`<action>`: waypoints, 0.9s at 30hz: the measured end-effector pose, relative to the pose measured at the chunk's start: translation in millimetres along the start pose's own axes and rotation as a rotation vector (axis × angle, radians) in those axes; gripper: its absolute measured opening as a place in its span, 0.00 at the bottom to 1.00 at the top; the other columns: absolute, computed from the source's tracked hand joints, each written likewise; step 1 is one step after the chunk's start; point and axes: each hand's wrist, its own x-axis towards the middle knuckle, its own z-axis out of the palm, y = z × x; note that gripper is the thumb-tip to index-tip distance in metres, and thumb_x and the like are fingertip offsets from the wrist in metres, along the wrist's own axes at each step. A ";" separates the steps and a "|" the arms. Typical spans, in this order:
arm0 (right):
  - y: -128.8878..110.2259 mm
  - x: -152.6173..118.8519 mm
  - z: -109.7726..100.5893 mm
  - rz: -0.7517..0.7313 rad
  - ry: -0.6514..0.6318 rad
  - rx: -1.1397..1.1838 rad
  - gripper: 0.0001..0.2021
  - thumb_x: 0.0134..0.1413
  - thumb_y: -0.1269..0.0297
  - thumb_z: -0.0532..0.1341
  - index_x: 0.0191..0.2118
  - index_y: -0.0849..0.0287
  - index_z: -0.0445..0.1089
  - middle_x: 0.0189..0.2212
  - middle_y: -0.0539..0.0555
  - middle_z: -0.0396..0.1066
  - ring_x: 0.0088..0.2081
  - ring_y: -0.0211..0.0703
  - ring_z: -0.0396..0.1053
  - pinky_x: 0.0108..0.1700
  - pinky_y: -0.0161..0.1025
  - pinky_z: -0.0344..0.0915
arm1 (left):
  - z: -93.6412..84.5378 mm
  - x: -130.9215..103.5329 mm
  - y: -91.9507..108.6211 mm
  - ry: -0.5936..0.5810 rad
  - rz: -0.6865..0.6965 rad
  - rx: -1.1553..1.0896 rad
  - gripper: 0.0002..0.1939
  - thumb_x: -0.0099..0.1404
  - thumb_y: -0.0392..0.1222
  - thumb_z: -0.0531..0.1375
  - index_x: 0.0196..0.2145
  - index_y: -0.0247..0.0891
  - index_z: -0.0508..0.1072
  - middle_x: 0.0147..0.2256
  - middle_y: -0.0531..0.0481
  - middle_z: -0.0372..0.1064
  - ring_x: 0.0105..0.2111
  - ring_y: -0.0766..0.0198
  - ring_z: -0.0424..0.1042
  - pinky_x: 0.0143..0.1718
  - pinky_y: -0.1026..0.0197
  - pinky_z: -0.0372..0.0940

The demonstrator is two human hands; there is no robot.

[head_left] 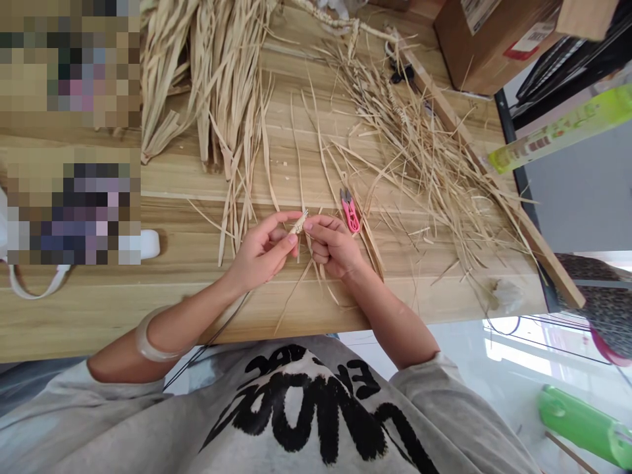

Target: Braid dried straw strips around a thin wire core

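Between the thumb and fingers of my left hand (266, 250) is a small woven straw piece (299, 225), pale and tilted up to the right. My right hand (333, 245) touches the piece's right side with its thumb and index finger pinched; its other fingers are curled. Whatever lies in that pinch is too small to make out. Thin straw strips hang below both hands on the wooden table (187, 309). Pink-handled snips (350, 212) lie just beyond my right hand, blades pointing away.
Long straw bundles (222, 79) lie at the back left. Loose straw (419, 138) is heaped at the right beside a wooden strip (548, 257). A cardboard box (494, 46) stands at the back right. A white object (149, 243) sits at the left.
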 end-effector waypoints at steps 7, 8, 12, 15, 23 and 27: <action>-2.1 0.3 2.3 0.040 0.056 0.038 0.12 0.37 0.64 0.74 0.26 0.59 0.70 0.09 0.35 0.50 0.11 0.22 0.37 0.13 0.28 0.33 | -1.0 0.6 0.3 0.005 -0.063 -0.090 0.27 0.65 0.51 0.63 0.57 0.35 0.65 0.25 0.56 0.71 0.08 0.78 0.52 0.07 0.72 0.44; -2.4 0.4 2.4 0.041 0.056 0.034 0.12 0.38 0.64 0.74 0.26 0.59 0.70 0.09 0.35 0.50 0.11 0.22 0.37 0.13 0.28 0.33 | -1.1 0.9 0.5 0.007 -0.076 -0.106 0.27 0.66 0.52 0.62 0.57 0.35 0.64 0.24 0.56 0.71 0.08 0.78 0.52 0.07 0.72 0.43; -2.3 0.9 3.0 0.052 0.072 0.025 0.10 0.39 0.66 0.73 0.26 0.60 0.71 0.09 0.35 0.51 0.11 0.22 0.38 0.13 0.28 0.32 | -0.4 1.8 1.2 0.003 -0.099 -0.110 0.26 0.68 0.53 0.59 0.56 0.35 0.62 0.21 0.55 0.71 0.07 0.76 0.50 0.07 0.72 0.41; -0.8 1.0 3.5 0.049 0.068 0.019 0.10 0.38 0.67 0.73 0.25 0.61 0.72 0.09 0.36 0.52 0.11 0.22 0.39 0.13 0.28 0.32 | 0.7 1.8 1.2 -0.019 -0.096 -0.100 0.28 0.67 0.57 0.59 0.55 0.35 0.60 0.19 0.55 0.70 0.08 0.76 0.48 0.08 0.72 0.41; 1.3 -0.7 3.9 0.051 0.025 -0.031 0.13 0.37 0.62 0.75 0.26 0.61 0.72 0.10 0.36 0.52 0.12 0.21 0.39 0.14 0.29 0.31 | 4.8 1.9 3.5 -0.012 -0.092 -0.068 0.31 0.59 0.65 0.64 0.47 0.36 0.63 0.17 0.58 0.68 0.08 0.76 0.49 0.08 0.72 0.42; 1.6 -0.2 3.1 0.020 -0.012 -0.035 0.19 0.32 0.56 0.77 0.25 0.61 0.71 0.10 0.35 0.50 0.12 0.22 0.38 0.13 0.29 0.33 | 4.8 3.3 2.5 -0.026 -0.087 -0.045 0.28 0.60 0.62 0.64 0.43 0.38 0.63 0.17 0.61 0.66 0.08 0.77 0.49 0.08 0.73 0.41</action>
